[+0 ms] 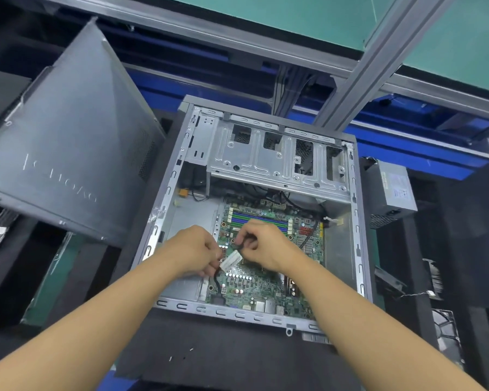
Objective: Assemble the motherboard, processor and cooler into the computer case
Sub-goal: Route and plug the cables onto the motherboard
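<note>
The computer case (356,221) is lying open on its side on the dark counter (209,359), and the motherboard (266,294) is sitting flat inside it, in the near half, below the metal drive cage (274,159). Both hands are working just above the board's left part. The left hand (194,251) is curling its fingers around the lower end of a white plug (230,260), where a black cable (216,283) is leaving it and running down to the board's near edge. The right hand (261,245) is pinching the plug's upper end between thumb and fingertips — a short stretch of black cable is also showing inside that pinch. The plug is tilting across the gap between the two hands, held above the board rather than seated in it. A grey side panel (68,142) is leaning at the left, beside the case. A power supply (390,190) is resting at the right, just outside the case wall. The processor and the cooler cannot be picked out with any certainty — the right wrist is covering that part of the board.
</note>
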{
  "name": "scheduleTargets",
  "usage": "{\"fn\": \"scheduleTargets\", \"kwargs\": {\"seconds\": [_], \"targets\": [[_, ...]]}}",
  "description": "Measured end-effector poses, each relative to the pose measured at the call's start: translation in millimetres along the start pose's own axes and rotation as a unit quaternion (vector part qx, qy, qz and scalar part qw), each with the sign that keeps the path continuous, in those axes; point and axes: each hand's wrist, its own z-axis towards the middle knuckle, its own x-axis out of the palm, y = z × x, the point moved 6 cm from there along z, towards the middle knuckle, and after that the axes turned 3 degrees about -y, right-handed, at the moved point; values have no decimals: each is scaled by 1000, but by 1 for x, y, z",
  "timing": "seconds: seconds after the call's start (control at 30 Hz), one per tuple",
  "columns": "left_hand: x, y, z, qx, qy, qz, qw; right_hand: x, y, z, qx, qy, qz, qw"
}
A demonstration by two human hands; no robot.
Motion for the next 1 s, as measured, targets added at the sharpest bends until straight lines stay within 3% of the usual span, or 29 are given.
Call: {"fn": "scheduleTargets", "kwargs": {"seconds": [0.2,0.43,0.6,0.73,1.0], "targets": [[9,0,-5,-6,38,74,997,-2,-4,-8,14,18,-46,999],[20,13,-13,-50,113,118,985,-4,-1,-13,12,21,-16,1000],[19,10,-7,9,88,235,968,-13,-7,-14,24,4,-72,997],[17,5,-4,32,86,250,964,-12,-11,-25,20,60,-117,991],[14,-3,2,54,42,224,972,2,-8,-48,85,165,107,977]]}}
